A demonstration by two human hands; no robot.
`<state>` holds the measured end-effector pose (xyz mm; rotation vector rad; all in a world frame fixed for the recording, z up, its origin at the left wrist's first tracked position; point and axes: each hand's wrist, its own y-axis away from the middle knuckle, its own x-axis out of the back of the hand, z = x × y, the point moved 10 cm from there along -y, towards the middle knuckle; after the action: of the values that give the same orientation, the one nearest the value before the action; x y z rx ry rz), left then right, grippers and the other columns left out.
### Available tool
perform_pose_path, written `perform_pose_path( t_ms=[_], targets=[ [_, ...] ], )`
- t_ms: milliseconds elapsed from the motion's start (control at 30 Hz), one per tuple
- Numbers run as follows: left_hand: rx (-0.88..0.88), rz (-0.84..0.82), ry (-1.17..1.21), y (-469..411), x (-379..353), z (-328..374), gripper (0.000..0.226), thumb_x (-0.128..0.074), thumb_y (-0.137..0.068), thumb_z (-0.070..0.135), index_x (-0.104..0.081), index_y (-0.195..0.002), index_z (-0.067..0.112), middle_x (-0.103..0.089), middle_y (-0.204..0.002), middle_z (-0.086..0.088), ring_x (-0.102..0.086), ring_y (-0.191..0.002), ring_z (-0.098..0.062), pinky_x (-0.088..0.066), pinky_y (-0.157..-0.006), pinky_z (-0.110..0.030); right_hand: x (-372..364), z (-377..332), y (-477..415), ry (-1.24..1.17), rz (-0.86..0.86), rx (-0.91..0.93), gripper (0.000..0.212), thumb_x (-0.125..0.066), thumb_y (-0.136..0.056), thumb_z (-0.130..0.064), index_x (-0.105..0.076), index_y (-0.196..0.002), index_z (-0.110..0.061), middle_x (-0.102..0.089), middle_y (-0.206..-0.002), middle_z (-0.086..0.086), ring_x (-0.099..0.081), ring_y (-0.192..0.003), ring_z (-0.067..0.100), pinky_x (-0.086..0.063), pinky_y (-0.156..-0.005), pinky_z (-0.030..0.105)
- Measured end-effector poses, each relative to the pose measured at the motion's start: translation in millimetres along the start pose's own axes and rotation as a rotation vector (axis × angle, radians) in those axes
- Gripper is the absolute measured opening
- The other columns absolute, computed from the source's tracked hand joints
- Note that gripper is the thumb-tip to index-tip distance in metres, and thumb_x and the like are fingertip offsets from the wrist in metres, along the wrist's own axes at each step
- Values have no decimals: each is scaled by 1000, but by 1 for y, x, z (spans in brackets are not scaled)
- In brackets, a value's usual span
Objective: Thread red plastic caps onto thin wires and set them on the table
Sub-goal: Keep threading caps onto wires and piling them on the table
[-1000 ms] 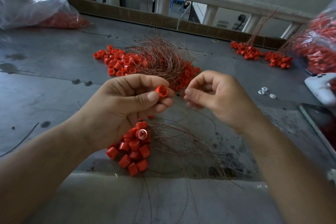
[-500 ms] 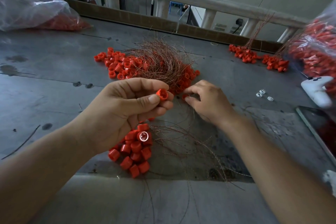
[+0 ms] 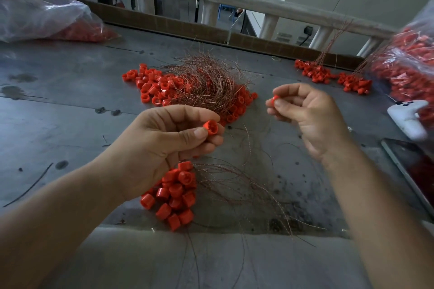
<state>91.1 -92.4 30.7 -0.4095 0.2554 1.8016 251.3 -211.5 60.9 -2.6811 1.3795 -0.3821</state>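
One red cap (image 3: 210, 127) is being pinched between the thumb and forefinger of the left hand (image 3: 164, 148), with its open end being turned toward the right hand (image 3: 310, 115). A second cap (image 3: 275, 99) is being gripped at the right hand's thumb and fingertips. Both caps are being held above the table (image 3: 58, 124), well apart from each other. Whether a wire is being fed through either cap cannot be told.

A cluster of threaded caps (image 3: 175, 195) is lying just below the left hand, its thin wires (image 3: 246, 185) being fanned out to the right. The loose cap pile (image 3: 152, 87) is sitting farther back, partly being covered by a wire tangle (image 3: 206, 84). Finished bundles (image 3: 317, 73) are lying at the far right, beside a plastic bag of caps (image 3: 413, 65). Another bag (image 3: 47, 21) is lying far left.
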Motion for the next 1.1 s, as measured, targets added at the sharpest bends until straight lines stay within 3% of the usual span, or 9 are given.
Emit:
perform_pose_path(
  t_ms=[100,333,700,900,1100],
  targets=[
    [-1,5,-2,1,1,1,25,-66,-55,10,-75,-79,9,-72,-78,-10,-70,-70,-14,-54,-60,-18,-30,-7,12,-242,-190,-56,17,-60,-67,-7,-61,-83,-11,-70,-68,-1,-65,-65,8,-52,-64,17],
    [-13,-1,-24,0,2,2,26,-56,-65,0,-75,-79,10,-72,-76,-8,-70,-69,-14,-54,-60,-18,-69,-15,33,-235,-375,-50,21,-62,-62,-10,-64,-83,-12,-70,-71,1,-66,-68,9,-53,-68,17],
    [-21,-5,-83,-1,3,0,27,-57,-65,2,-76,-82,12,-73,-79,-7,-70,-70,-13,-54,-61,-18,-75,-20,40,-167,-396,-6,22,-64,-65,-15,-65,-88,-16,-69,-70,3,-67,-67,14,-53,-66,21],
    [-34,-5,-124,0,3,0,27,-59,-64,3,-76,-82,15,-72,-77,-7,-70,-70,-14,-54,-61,-18,-76,-23,40,-148,-386,35,15,-65,-62,-13,-68,-77,-17,-68,-70,-4,-63,-69,5,-49,-64,15],
    [-36,-9,-145,-1,3,2,27,-59,-64,5,-76,-81,17,-72,-77,-7,-70,-72,-15,-54,-61,-18,-77,-21,40,-123,-392,27,18,-65,-63,-16,-68,-81,-18,-67,-70,-7,-61,-69,3,-50,-65,15]
  ],
)
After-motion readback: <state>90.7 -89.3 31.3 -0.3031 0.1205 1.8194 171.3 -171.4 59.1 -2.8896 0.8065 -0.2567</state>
